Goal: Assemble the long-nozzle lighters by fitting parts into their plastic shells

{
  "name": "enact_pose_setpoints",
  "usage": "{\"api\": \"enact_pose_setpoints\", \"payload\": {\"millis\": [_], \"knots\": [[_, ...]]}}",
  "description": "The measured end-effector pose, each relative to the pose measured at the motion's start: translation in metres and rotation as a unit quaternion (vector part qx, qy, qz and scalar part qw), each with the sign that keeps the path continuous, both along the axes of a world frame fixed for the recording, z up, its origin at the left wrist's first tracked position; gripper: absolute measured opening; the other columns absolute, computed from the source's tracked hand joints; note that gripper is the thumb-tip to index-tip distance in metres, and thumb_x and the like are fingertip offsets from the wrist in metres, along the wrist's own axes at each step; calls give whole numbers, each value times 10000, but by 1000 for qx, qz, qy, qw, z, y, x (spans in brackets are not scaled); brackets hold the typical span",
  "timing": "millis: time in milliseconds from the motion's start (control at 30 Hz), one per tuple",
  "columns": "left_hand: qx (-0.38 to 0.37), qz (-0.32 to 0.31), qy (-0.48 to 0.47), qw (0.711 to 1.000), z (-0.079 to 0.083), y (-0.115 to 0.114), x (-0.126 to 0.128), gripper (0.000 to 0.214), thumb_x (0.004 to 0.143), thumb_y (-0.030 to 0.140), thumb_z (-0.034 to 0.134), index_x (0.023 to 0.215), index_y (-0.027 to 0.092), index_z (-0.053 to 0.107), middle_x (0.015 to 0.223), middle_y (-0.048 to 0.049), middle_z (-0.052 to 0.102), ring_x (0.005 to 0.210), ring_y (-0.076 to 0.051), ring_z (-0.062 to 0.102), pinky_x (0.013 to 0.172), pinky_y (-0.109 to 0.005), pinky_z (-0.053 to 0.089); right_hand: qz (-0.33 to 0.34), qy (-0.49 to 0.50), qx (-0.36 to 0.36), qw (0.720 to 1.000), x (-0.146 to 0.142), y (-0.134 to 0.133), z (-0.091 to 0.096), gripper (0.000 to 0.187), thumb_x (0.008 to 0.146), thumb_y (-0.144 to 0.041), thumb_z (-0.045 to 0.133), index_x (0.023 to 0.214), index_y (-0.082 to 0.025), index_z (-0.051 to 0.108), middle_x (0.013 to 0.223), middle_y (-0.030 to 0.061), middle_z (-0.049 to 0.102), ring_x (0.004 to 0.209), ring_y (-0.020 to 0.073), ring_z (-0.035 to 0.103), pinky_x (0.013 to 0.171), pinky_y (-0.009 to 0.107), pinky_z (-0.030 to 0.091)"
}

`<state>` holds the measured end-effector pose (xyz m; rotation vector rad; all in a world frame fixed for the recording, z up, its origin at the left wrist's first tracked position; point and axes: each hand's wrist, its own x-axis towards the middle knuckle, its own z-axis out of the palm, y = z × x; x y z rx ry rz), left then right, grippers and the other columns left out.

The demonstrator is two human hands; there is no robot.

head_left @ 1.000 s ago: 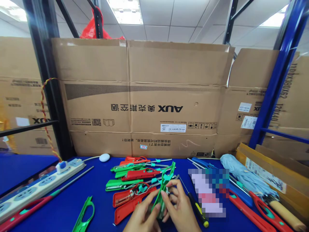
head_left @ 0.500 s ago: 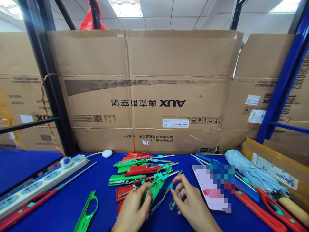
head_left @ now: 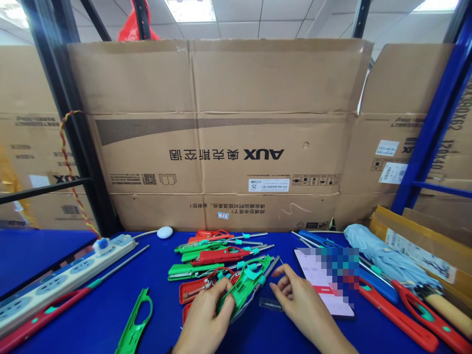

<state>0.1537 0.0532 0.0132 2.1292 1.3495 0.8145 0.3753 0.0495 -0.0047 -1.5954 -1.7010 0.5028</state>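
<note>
Clock centred on the held part. Left hand (head_left: 208,312) at 7 o'clock, thumb and fingers pinching the green plastic open lighter shell with teal inserts (head_left: 243,289), up off the counter (head_left: 169,339). Slim silver metal tube (head_left: 272,268) along its right side, pointing to 1; thin pale wires beside it. Right hand (head_left: 300,300) at 3, thumb and index apart, other fingers curled, nothing seen in grip. Small clear plastic cylinder (head_left: 270,304) at 4, just beside right hand; contact unclear. Loose green plastic half-shell with looped handle (head_left: 134,322) at 9, lying alone. Phone with pinkish, partly pixelated screen (head_left: 317,282) at 3, beyond right hand. Red plastic long-necked lighter (head_left: 398,314) farther out at 3. White multi-socket power strip (head_left: 55,285) well off at 9. Row of red and green lighter bodies (head_left: 212,255) at 10. Brown cardboard panel, upside-down AUX print (head_left: 221,98), behind at 12.
</note>
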Motion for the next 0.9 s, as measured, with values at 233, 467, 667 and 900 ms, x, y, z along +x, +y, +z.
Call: {"api": "enact_pose_setpoints", "payload": {"millis": [233, 467, 667, 900], "knots": [[-8, -15, 57, 998, 3, 0, 1, 223, 851, 249, 313, 673, 194, 436, 661, 2, 549, 655, -169, 537, 598, -237, 323, 26, -32, 136, 990, -8, -17, 29, 339, 769, -210, 510, 1103, -261, 512, 986, 37, 596, 898, 208, 590, 848, 373, 457], [7, -85, 153, 984, 0, -8, 5, 287, 913, 302, 296, 692, 199, 447, 610, -1, 569, 577, -159, 559, 523, -237, 295, 128, -102, 85, 983, -12, -21, 34, 74, 812, -306, 657, 827, -237, 632, 1033, 43, 582, 987, 214, 571, 871, 356, 454], [43, -110, 212, 970, 6, -8, 1, 288, 916, 271, 332, 684, 200, 488, 624, -13, 619, 587, -167, 601, 512, -245, 306, 48, -48, 148, 987, -4, -15, 36, 156, 884, -381, 564, 819, -240, 576, 948, 34, 612, 941, 212, 578, 867, 366, 446], [73, -247, 228, 939, 9, -10, -2, 165, 815, 288, 625, 684, 204, 572, 703, 27, 663, 680, -152, 604, 581, -215, 366, -79, -160, 147, 973, 20, 0, 17, 221, 865, -403, 539, 772, -225, 631, 1080, 115, 610, 1105, 307, 517, 943, 486, 393]]}}
